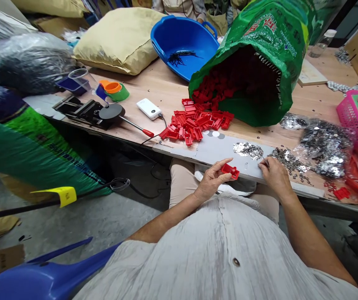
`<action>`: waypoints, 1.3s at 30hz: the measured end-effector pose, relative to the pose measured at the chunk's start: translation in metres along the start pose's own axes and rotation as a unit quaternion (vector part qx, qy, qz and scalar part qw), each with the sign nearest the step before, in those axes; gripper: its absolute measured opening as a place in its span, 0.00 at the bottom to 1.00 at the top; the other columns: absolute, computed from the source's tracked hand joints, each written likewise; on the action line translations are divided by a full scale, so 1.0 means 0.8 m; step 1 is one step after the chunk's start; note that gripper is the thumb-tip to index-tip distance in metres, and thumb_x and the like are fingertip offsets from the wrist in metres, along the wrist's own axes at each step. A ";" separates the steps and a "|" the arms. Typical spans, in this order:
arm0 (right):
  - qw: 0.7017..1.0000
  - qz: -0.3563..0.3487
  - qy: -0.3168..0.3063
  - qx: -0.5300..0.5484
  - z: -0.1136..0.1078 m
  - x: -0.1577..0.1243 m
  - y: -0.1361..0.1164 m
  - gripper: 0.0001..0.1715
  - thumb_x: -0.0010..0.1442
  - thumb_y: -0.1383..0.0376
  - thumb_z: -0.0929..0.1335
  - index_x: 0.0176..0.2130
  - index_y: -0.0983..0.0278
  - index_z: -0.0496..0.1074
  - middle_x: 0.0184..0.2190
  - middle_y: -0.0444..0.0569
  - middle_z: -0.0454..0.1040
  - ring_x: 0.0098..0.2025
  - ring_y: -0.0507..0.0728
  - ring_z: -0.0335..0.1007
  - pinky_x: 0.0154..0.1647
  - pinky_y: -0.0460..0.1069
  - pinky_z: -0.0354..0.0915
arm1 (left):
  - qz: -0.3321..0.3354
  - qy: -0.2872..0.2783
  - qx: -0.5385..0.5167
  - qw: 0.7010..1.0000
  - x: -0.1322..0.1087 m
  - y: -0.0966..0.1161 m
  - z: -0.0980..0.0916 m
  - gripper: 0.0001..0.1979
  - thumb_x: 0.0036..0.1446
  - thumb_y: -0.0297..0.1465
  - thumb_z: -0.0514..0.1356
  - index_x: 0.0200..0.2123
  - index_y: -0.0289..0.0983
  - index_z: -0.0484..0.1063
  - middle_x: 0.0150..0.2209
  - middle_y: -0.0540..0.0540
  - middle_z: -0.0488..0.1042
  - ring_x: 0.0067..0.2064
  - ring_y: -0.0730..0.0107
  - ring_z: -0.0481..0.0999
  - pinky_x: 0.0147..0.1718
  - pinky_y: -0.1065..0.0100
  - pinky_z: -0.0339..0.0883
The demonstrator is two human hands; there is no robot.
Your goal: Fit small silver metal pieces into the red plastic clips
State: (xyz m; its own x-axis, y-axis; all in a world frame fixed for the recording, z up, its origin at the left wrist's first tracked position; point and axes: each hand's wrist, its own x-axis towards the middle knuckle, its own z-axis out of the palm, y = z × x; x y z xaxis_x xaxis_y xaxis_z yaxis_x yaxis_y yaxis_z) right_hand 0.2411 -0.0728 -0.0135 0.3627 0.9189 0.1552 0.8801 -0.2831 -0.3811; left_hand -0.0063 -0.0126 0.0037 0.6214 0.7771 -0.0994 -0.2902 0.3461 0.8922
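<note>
Between thumb and fingers, my left hand (210, 181) holds a red plastic housing (230, 171) just off the table's front edge. My right hand (274, 174) is pinched closed at the edge of the grey work strip (219, 155); what its fingertips hold, if anything, is too small to name. Close by lie a pile of shiny flat metal pieces (248, 151) and a second heap of small metal parts (288, 160). Beyond my hands, a pile of red housings (194, 123) spills from a green woven sack (288, 62) lying on its side.
A lever press (96, 112) with a red-tipped handle and a white power bank (149, 108) stand to the left. A blue basin (179, 39) and a stuffed tan sack (119, 39) are behind. To the right are a bag of metal parts (326, 146) and a pink basket (354, 121).
</note>
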 end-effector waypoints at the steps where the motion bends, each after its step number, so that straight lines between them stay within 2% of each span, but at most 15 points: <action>1: 1.000 0.013 -0.003 0.024 -0.002 -0.001 -0.002 0.06 0.61 0.61 0.63 0.34 0.60 0.65 0.33 0.51 0.72 0.35 0.60 0.66 0.36 0.53 0.57 | 0.014 0.004 0.025 1.000 0.001 -0.001 -0.001 0.28 0.53 0.35 0.67 0.57 0.39 0.69 0.41 0.46 0.75 0.43 0.69 0.77 0.45 0.65 0.73; 3: 0.994 0.035 -0.018 0.106 -0.007 -0.004 -0.009 0.07 0.61 0.59 0.65 0.35 0.59 0.65 0.33 0.49 0.72 0.34 0.59 0.66 0.35 0.52 0.57 | 0.052 0.013 0.086 0.995 0.002 -0.003 -0.003 0.27 0.53 0.35 0.67 0.56 0.39 0.70 0.41 0.47 0.74 0.42 0.71 0.75 0.45 0.68 0.71; 5: 0.972 0.037 -0.052 0.227 -0.014 -0.008 -0.022 0.11 0.60 0.56 0.67 0.36 0.59 0.65 0.33 0.47 0.71 0.34 0.57 0.65 0.36 0.51 0.59 | 0.093 0.022 0.141 0.985 0.003 -0.006 -0.005 0.25 0.53 0.35 0.67 0.54 0.39 0.70 0.42 0.47 0.73 0.41 0.72 0.75 0.44 0.69 0.70; 9: 0.884 0.030 -0.160 0.438 -0.025 -0.019 -0.058 0.17 0.57 0.51 0.70 0.37 0.59 0.65 0.32 0.44 0.68 0.32 0.53 0.63 0.34 0.49 0.59 | 0.146 0.021 0.222 0.964 0.004 -0.006 -0.005 0.20 0.53 0.36 0.67 0.48 0.38 0.72 0.44 0.44 0.73 0.43 0.69 0.74 0.43 0.70 0.69; 12: 0.853 0.045 -0.201 0.480 -0.025 -0.026 -0.080 0.19 0.55 0.51 0.72 0.36 0.60 0.65 0.30 0.42 0.65 0.30 0.52 0.59 0.32 0.48 0.58 | 0.182 0.005 0.257 0.949 0.004 -0.002 -0.002 0.18 0.55 0.36 0.66 0.49 0.38 0.73 0.45 0.43 0.73 0.45 0.68 0.74 0.43 0.70 0.70; 17: 0.846 0.051 -0.207 0.488 -0.015 -0.029 -0.089 0.20 0.55 0.50 0.72 0.35 0.60 0.64 0.29 0.42 0.66 0.30 0.52 0.60 0.32 0.48 0.58 | 0.222 -0.018 0.295 0.929 0.002 0.003 0.002 0.19 0.57 0.35 0.65 0.52 0.41 0.74 0.44 0.43 0.74 0.47 0.66 0.74 0.48 0.65 0.68; 20: 0.855 0.049 -0.190 0.480 -0.010 -0.029 -0.091 0.20 0.55 0.49 0.72 0.35 0.60 0.64 0.29 0.42 0.66 0.31 0.52 0.61 0.32 0.49 0.59 | 0.207 -0.014 0.281 0.937 0.000 0.005 0.003 0.19 0.56 0.36 0.65 0.51 0.41 0.74 0.44 0.43 0.75 0.47 0.65 0.74 0.48 0.65 0.68; 23: 0.852 0.067 -0.183 0.485 -0.011 -0.030 -0.094 0.22 0.53 0.48 0.72 0.34 0.60 0.64 0.29 0.42 0.67 0.29 0.51 0.61 0.28 0.48 0.57 | 0.151 0.005 0.219 0.964 0.001 0.005 0.003 0.20 0.53 0.36 0.67 0.50 0.40 0.75 0.45 0.44 0.74 0.45 0.67 0.74 0.44 0.68 0.69; 26: 0.828 0.089 -0.210 0.513 -0.016 -0.030 -0.097 0.22 0.55 0.47 0.71 0.36 0.59 0.63 0.28 0.42 0.69 0.24 0.49 0.56 0.24 0.47 0.52 | 0.064 0.017 0.118 0.991 0.003 0.006 0.002 0.23 0.50 0.34 0.69 0.51 0.39 0.75 0.43 0.46 0.75 0.41 0.70 0.75 0.42 0.69 0.70; 29: 0.805 0.088 -0.229 0.541 -0.022 -0.031 -0.097 0.20 0.59 0.48 0.69 0.38 0.59 0.62 0.28 0.42 0.71 0.21 0.48 0.51 0.22 0.47 0.48 | 0.004 0.019 0.027 0.999 0.006 0.004 0.001 0.26 0.48 0.33 0.70 0.52 0.38 0.73 0.39 0.47 0.77 0.38 0.72 0.76 0.42 0.69 0.70; 34: 0.817 0.078 -0.217 0.529 -0.023 -0.032 -0.094 0.19 0.58 0.49 0.70 0.38 0.58 0.63 0.30 0.42 0.67 0.23 0.49 0.51 0.22 0.47 0.50 | -0.017 0.009 -0.041 0.999 0.010 0.000 -0.001 0.27 0.47 0.33 0.71 0.52 0.37 0.72 0.40 0.46 0.78 0.39 0.70 0.77 0.42 0.67 0.72; 37: 0.830 0.075 -0.208 0.512 -0.021 -0.032 -0.095 0.20 0.56 0.49 0.71 0.37 0.58 0.63 0.33 0.42 0.65 0.26 0.50 0.54 0.24 0.47 0.53 | -0.019 0.007 -0.050 0.999 0.010 -0.001 0.000 0.27 0.47 0.33 0.71 0.51 0.38 0.72 0.39 0.47 0.77 0.37 0.71 0.77 0.41 0.67 0.72; 39: 0.826 0.077 -0.217 0.515 -0.020 -0.032 -0.098 0.21 0.55 0.49 0.72 0.36 0.59 0.63 0.32 0.42 0.64 0.26 0.50 0.54 0.24 0.47 0.52 | -0.015 0.007 -0.039 0.999 0.009 0.001 0.003 0.26 0.46 0.33 0.71 0.50 0.38 0.73 0.38 0.48 0.77 0.37 0.72 0.76 0.41 0.68 0.71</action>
State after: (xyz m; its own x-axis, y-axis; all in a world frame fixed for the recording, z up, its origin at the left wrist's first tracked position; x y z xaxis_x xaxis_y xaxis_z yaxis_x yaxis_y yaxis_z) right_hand 0.1675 -0.0781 0.0268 0.1048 0.9691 -0.2232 0.0256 -0.2270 -0.9736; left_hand -0.0007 -0.0082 0.0044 0.6202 0.7733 -0.1318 -0.3280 0.4083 0.8519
